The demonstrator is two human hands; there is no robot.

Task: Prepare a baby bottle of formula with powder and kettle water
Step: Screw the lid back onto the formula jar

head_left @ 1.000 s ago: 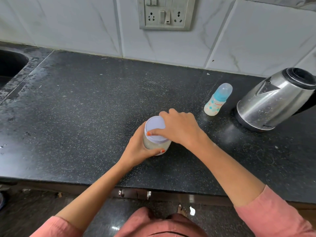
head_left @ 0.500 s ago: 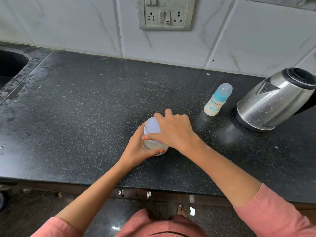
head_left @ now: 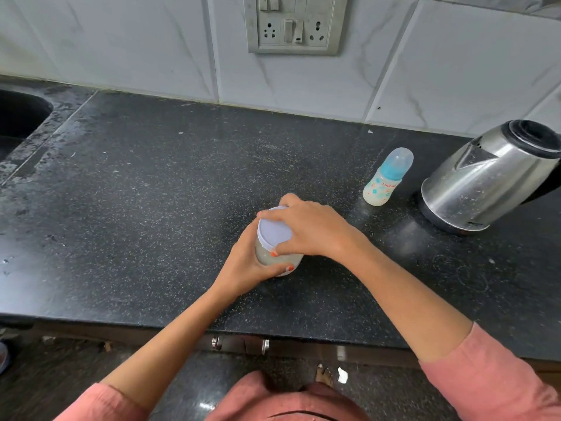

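Right, step in hand looks like the powder jar (head_left: 277, 253) lid: whether it's coming off or going back on I can't tell from this. The jar sits mid-counter (head_left: 145, 208), toward the near edge, pale powder visible through the clear wall.

Hands: left hand (head_left: 246, 265) is wrapped round the jar body from the left/near side, thumb across the front. Right hand (head_left: 309, 230) is clamped on the lilac lid (head_left: 274, 233), fingers (head_left: 280, 205) curled over the far rim, thumb on the near rim.

To do it well:
- Keep the jar base flat on the counter w/ the left hand as anchor; it appears a bit tipped toward the camera, though that may be lens distortion.
- Twist from the right wrist only, grip on the rim, not the flat top.
- If opening, lift the lid straight up and slow, so powder doesn't puff out.

The baby bottle (head_left: 387, 180) stands capped to the far right, just beside the steel kettle (head_left: 485, 177) but apart from it, and well clear of both hands. It looks to have pale contents already, not sure.
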